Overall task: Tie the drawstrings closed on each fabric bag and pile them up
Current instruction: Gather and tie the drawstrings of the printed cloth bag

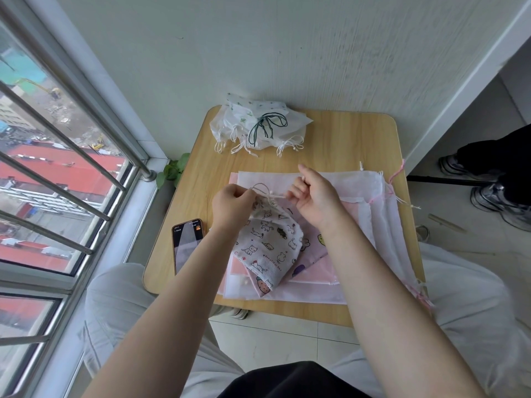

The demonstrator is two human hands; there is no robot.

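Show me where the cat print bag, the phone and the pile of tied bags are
cat print bag (268, 245), head view, on the printed cloth below the gathered neck.
phone (186, 245), head view, on the middle of its screen.
pile of tied bags (230, 126), head view, on the white cloth left of the dark green cord.

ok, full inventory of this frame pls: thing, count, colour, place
cat-print bag: one, grey-white with cartoon cats, held over the flat bags near the table's middle
drawstring: one, pale, at the cat-print bag's gathered neck, between both hands
flat bags: several, exact count unclear, pink and white, spread on the table's near half
tied pile: several bags, white, one with dark green cord on top, table's far edge
phone: one, dark, screen lit, table's left edge
table: one, light wood
plant leaves: green, by the window sill
shoes: grey, floor at right
left hand: pinches the drawstring
right hand: pinches the drawstring
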